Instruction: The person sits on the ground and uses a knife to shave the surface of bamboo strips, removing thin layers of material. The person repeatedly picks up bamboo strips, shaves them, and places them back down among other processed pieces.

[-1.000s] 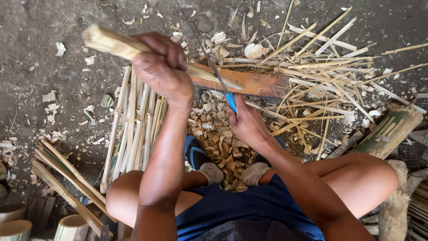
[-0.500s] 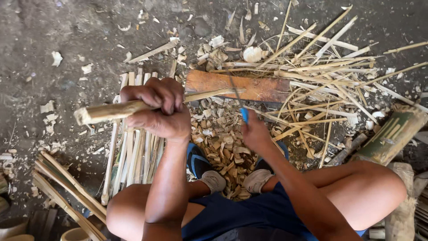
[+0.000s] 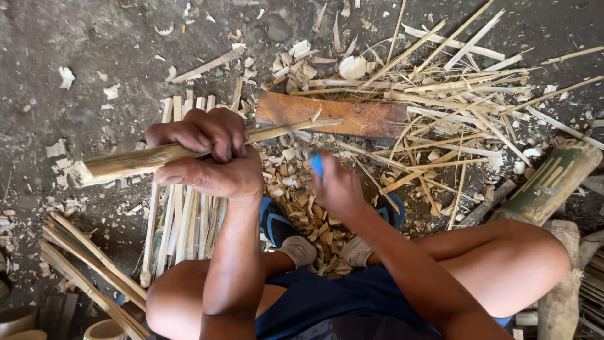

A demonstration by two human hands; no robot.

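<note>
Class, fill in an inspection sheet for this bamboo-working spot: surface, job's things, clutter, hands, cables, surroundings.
Surface: bare dirt ground.
Job's things: bamboo stick, its tip on a wooden block; blue-handled tool, blade blurred.
Clutter: chips between the feet; thin splints; cut strips.
Hands: left hand grips the stick; right hand holds the tool.
Cables: nothing seen.
Surroundings: green bamboo section at right; bamboo cups lower left.

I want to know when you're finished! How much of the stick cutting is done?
Done: a row of split bamboo strips and a heap of chips. In hand: left hand grips a bamboo stick resting on the wooden block; right hand holds a blue-handled tool. Left: the green bamboo piece, uncut.
</note>
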